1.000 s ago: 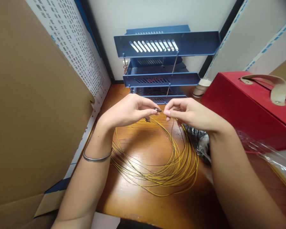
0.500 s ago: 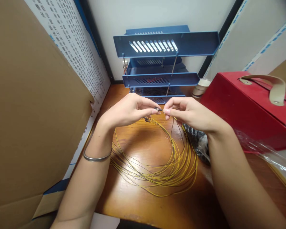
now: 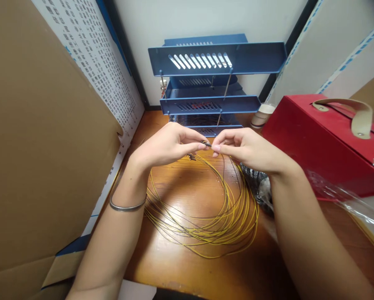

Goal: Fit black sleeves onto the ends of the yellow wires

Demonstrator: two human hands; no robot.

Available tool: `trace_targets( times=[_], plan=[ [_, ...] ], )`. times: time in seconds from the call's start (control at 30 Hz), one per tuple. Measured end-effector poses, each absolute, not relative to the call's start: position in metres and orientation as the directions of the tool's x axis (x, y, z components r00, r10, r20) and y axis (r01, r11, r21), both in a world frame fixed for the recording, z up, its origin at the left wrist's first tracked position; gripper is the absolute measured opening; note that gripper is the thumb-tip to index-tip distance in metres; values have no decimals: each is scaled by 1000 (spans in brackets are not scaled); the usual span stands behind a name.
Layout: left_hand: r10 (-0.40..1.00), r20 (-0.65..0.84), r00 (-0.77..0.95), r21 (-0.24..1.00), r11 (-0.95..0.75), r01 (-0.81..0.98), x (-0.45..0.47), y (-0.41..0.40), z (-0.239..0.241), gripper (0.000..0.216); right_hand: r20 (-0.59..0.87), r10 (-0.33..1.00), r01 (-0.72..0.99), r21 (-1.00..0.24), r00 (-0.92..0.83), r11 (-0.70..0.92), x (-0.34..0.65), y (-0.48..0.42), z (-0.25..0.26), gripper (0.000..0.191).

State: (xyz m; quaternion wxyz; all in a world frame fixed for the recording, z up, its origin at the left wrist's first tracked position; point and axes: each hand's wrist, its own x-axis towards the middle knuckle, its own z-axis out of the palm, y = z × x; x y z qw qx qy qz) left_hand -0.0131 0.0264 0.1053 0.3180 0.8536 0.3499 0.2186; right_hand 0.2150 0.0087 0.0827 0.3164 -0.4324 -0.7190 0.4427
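My left hand pinches a small black connector between thumb and forefinger, above the wooden table. Right up against it, my right hand is closed in a pinch on a thin wire end, mostly hidden by the fingertips. Dark and yellow strands drop from below the right hand. Under both hands lies a loose coil of yellow and black wires. Several small black tips of the coil's wires show just beneath the left hand.
Behind the hands stands a blue tiered metal rack. On the right are a red case with a beige handle, a paper cup and a black plastic bag. A cardboard panel walls the left side.
My right hand has shifted slightly left, its fingertips closer to the black connector. The left hand has stayed almost still, and the coil lies as before.
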Motion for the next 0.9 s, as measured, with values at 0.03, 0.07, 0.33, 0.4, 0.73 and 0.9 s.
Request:
trace_targets(
  times=[0.03,0.07,0.33,0.4,0.73,0.9],
  plan=[
    [728,151,669,692,-561,455,-13,26,105,32,75,900,337,-911,-429,237,214,9,83,31],
    [721,153,676,687,-569,452,-12,27,106,32,74,901,338,-911,-427,235,214,9,83,30],
    [724,154,673,657,-584,477,-13,27,106,30,62,898,388,-887,-436,249,218,10,82,23],
    [708,156,688,641,-603,475,-12,27,105,28,66,894,390,-884,-443,258,216,10,82,21],
    [676,188,712,629,-639,441,-9,29,101,25,-1,867,440,-862,-499,252,221,11,84,19],
    [665,185,724,636,-642,427,-9,30,100,26,29,876,438,-857,-481,270,221,10,85,19]
  ],
)
